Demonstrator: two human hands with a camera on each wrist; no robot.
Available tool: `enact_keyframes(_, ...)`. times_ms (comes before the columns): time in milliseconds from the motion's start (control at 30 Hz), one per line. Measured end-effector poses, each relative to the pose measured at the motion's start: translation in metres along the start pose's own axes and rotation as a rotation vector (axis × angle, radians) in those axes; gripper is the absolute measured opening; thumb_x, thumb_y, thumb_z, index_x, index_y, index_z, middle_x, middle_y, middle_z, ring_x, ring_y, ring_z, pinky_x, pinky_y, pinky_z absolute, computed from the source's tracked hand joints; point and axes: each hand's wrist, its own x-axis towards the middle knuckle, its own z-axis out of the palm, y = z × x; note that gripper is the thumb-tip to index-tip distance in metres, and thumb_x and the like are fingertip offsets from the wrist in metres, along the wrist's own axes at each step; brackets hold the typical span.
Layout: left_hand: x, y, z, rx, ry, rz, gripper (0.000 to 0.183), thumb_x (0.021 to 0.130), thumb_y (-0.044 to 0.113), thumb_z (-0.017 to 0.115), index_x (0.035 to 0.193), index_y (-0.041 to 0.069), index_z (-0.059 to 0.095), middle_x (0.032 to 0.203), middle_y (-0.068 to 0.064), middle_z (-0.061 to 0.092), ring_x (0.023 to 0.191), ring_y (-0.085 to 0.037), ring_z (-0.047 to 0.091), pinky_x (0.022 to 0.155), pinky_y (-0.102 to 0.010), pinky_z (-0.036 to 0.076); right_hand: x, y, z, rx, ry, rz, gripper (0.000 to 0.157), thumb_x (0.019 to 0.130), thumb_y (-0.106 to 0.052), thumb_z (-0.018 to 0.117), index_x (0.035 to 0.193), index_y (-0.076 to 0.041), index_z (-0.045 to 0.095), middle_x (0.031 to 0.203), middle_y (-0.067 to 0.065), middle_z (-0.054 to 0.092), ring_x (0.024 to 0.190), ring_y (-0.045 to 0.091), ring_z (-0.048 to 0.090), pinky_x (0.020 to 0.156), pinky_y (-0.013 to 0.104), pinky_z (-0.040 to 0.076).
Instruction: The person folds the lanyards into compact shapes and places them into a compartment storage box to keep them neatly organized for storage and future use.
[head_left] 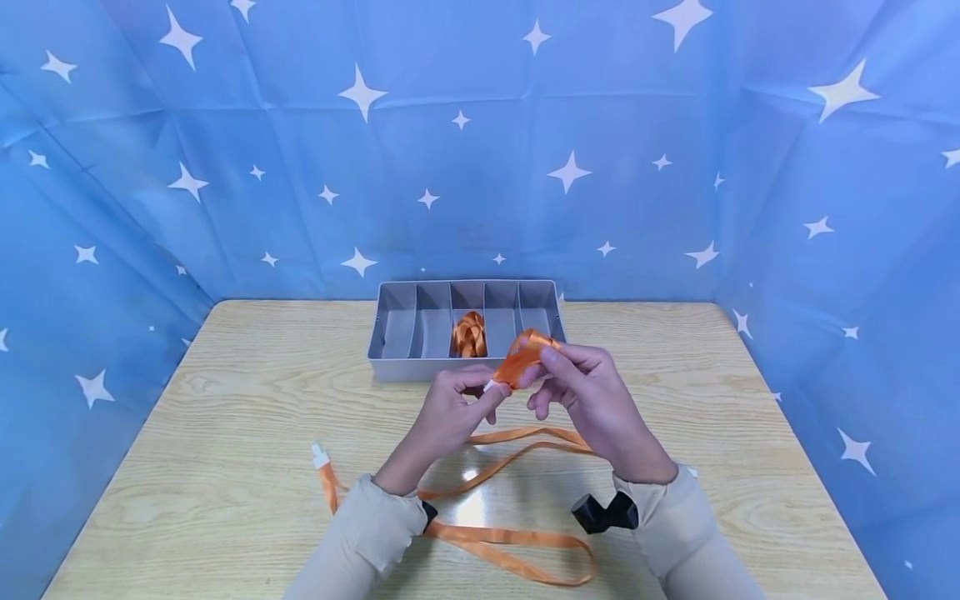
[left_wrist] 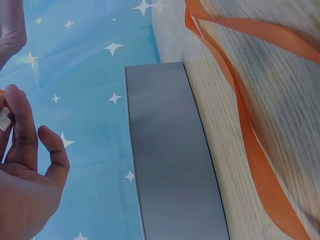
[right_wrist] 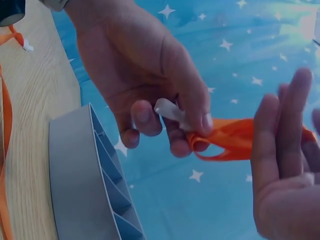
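1. Apparently a matter of folding or winding a ribbon [head_left: 517, 365] into a compact bundle, judging by the bundle [head_left: 469, 335] in the middle slot [head_left: 468, 296] of the box [head_left: 431, 370].
2. Held up between both hands, above the table [head_left: 750, 417] and near the box: that ribbon.
3. With the left hand [head_left: 453, 407], pinching it just beside the white clip [right_wrist: 167, 109] — a narrow grip, thumb pressed over the strap.
4. With the right hand [head_left: 607, 404], holding the other part between thumb and nearly straight fingers; no telling how firmly.
5. To do this well, treat the clip as a fixed core and hold it steady.
6. Lay each turn flat on the last, without twists, and draw in the open loop beside the left thumb.
7. Pull lightly and evenly; expect a smooth, slippery strap, likely to spring apart on slackening that pinch.
8. Lift clear of the loose ribbon [head_left: 459, 533] lying below — easy to snag, and impossible to tell here whether joined to the held piece.
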Motion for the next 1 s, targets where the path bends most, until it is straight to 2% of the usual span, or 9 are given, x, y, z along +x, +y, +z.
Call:
enact_keyframes(167,-0.001,0.018,-0.002,0.006,0.007,0.021,0.013,0.095,-0.003,0.062,0.095,-0.004,0.074,0.072,-0.015,0.058,0.059,-0.024,0.056,0.058,-0.024,0.048,-0.001,0.0,-0.003,0.015,-0.13,0.013,0.037,0.11,-0.018,0.036,0.129,0.0,0.062,0.114,0.01,0.072,0.063,0.017,0.069,0.076,0.036,0.056)
enact_keyframes(333,0.0,0.031,-0.004,-0.005,0.011,0.034,0.013,0.095,-0.005,0.061,0.089,-0.005,0.073,0.066,-0.016,0.057,0.059,-0.023,0.055,0.061,-0.025,0.05,-0.002,0.004,-0.006,0.023,-0.195,-0.02,0.042,0.11,-0.02,0.034,0.146,-0.003,0.047,0.133,0.01,0.063,0.073,0.019,0.073,0.096,0.043,0.049)
enact_keyframes(500,0.0,0.03,-0.004,-0.02,0.028,-0.002,0.017,0.097,-0.003,0.06,0.085,-0.005,0.071,0.063,-0.017,0.057,0.059,-0.022,0.056,0.065,-0.027,0.051,-0.003,0.009,-0.006,-0.059,-0.21,-0.053,0.046,0.109,-0.019,0.035,0.152,-0.003,0.036,0.143,0.009,0.055,0.079,0.025,0.073,0.102,0.047,0.044)
enact_keyframes(667,0.0,0.031,-0.004,-0.028,0.046,-0.046,0.018,0.097,0.0,0.06,0.085,-0.007,0.071,0.06,-0.02,0.057,0.056,-0.021,0.054,0.059,-0.026,0.046,-0.004,0.012,-0.004,-0.164,-0.203,-0.066,0.049,0.108,-0.019,0.041,0.154,-0.006,0.034,0.15,0.011,0.048,0.082,0.034,0.073,0.107,0.054,0.038)
enact_keyframes(767,0.0,0.033,-0.005,-0.045,0.047,-0.074,0.018,0.097,0.001,0.06,0.086,-0.008,0.071,0.061,-0.021,0.057,0.056,-0.022,0.054,0.057,-0.025,0.044,-0.005,0.013,-0.003,-0.192,-0.217,-0.08,0.051,0.107,-0.016,0.044,0.155,-0.006,0.032,0.153,0.012,0.044,0.084,0.035,0.072,0.104,0.054,0.042)
enact_keyframes(900,-0.001,0.034,-0.005,-0.075,0.048,-0.112,0.019,0.098,0.001,0.059,0.088,-0.01,0.07,0.062,-0.022,0.057,0.056,-0.017,0.053,0.056,-0.022,0.042,-0.005,0.014,-0.002,-0.216,-0.251,-0.12,0.054,0.105,-0.01,0.05,0.153,0.001,0.03,0.155,0.019,0.038,0.087,0.035,0.072,0.09,0.051,0.053)
enact_keyframes(1000,-0.001,0.036,-0.005,-0.098,0.048,-0.133,0.019,0.098,0.002,0.059,0.088,-0.01,0.07,0.064,-0.024,0.057,0.056,-0.012,0.052,0.055,-0.021,0.04,-0.005,0.017,-0.001,-0.335,-0.242,-0.158,0.054,0.101,-0.005,0.055,0.151,0.003,0.035,0.146,0.023,0.047,0.088,0.032,0.073,0.085,0.045,0.056)
